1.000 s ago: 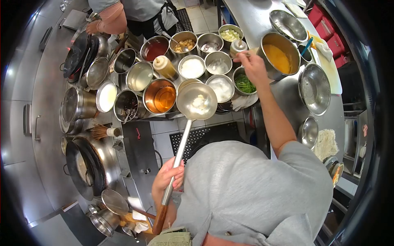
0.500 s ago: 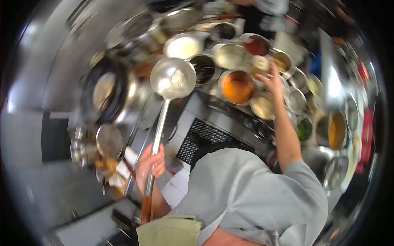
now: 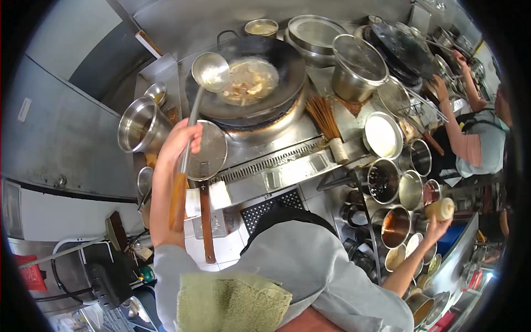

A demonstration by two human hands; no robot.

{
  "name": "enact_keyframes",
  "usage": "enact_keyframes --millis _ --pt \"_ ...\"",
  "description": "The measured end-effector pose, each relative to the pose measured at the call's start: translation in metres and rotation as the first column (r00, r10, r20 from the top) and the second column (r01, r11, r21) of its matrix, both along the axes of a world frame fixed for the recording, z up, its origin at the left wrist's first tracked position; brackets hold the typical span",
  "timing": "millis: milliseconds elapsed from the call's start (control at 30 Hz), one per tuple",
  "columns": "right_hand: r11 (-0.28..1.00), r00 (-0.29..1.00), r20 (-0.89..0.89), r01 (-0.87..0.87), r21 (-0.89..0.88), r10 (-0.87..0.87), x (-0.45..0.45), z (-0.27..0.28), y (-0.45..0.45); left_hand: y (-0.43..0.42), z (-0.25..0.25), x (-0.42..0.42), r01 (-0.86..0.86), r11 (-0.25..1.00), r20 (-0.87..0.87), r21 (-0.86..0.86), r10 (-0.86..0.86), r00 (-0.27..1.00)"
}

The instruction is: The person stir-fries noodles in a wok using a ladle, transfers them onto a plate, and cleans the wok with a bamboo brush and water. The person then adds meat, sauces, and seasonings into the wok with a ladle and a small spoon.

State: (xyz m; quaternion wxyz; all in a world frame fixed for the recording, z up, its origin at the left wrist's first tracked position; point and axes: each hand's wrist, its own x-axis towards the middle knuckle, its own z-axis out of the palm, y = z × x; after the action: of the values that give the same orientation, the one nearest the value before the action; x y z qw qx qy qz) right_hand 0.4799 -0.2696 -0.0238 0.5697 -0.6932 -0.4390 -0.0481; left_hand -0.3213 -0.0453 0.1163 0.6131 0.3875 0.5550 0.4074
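Note:
My left hand (image 3: 180, 138) is closed round the long handle of a steel ladle (image 3: 211, 72). The ladle's bowl hangs over the left rim of a wok (image 3: 290, 77), in which pieces of food (image 3: 246, 83) sit in bubbling liquid. On the right, my right hand (image 3: 437, 229) grips a squeeze bottle (image 3: 440, 209) of pale yellowish content, tilted above the sauce pots. Close by stand a pot of red-brown sauce (image 3: 396, 228) and a pot of darker red sauce (image 3: 431, 192). A round mesh strainer (image 3: 207, 152) with a wooden handle lies below my left hand.
A bamboo brush (image 3: 326, 122) lies by the wok, near a bowl of white contents (image 3: 383, 135) and a lidded pot (image 3: 359, 69). A steel pot (image 3: 145, 126) stands left. Another person (image 3: 478, 133) works at the right beside a second wok (image 3: 401, 52).
The view has swung left toward the wok and sharpened. My right hand, earlier reaching among the sauce pots with spread fingers, now holds the squeeze bottle. My left hand still holds the ladle.

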Motion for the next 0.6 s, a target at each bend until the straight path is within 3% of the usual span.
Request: enact_keyframes --millis 67,200,233,267,333,400,467,500,533,600 --pt "0.981 0.984 0.138 0.133 -0.14 -0.114 -0.053 0.068 0.019 0.041 -0.022 -0.015 0.002 1.0 -0.195 0.015 0.001 0.981" --pt "0.999 1.0 0.002 -0.025 0.034 0.025 -0.105 0.104 0.075 0.086 -0.04 0.002 -0.023 0.996 -0.541 0.089 0.068 0.838" --pt "0.999 0.999 0.027 -0.039 0.034 0.038 -0.112 0.104 0.092 0.096 -0.058 0.0 -0.027 0.999 -0.527 0.047 0.048 0.849" --pt "0.982 0.984 -0.049 -0.167 0.093 0.172 -0.128 0.103 0.111 0.1 -0.068 0.007 -0.049 0.998 -0.475 0.041 0.063 0.878" --pt "0.969 0.927 -0.286 -0.242 0.041 0.244 -0.142 0.087 0.149 0.1 -0.064 0.022 -0.011 0.992 -0.095 -0.129 -0.002 0.996" --pt "0.877 0.795 -0.418 -0.48 0.008 0.439 -0.166 0.08 0.194 0.102 -0.064 0.028 0.085 0.97 0.283 -0.228 -0.017 0.959" --pt "0.748 0.708 -0.363 -0.663 -0.044 0.606 -0.221 0.099 0.242 0.116 -0.071 0.026 0.233 0.934 0.643 -0.272 -0.004 0.766" --pt "0.684 0.673 -0.329 -0.722 -0.102 0.662 -0.244 0.107 0.265 0.116 -0.063 0.037 0.2 0.919 0.798 -0.341 0.17 0.578" --pt "0.616 0.633 -0.296 -0.771 -0.16 0.716 -0.265 0.114 0.287 0.119 -0.06 0.039 0.201 0.913 0.853 -0.355 0.228 0.471" --pt "0.432 0.442 -0.314 -0.896 -0.105 0.84 -0.305 0.125 0.328 0.122 -0.061 0.043 0.213 0.9 0.915 -0.381 0.333 0.229"
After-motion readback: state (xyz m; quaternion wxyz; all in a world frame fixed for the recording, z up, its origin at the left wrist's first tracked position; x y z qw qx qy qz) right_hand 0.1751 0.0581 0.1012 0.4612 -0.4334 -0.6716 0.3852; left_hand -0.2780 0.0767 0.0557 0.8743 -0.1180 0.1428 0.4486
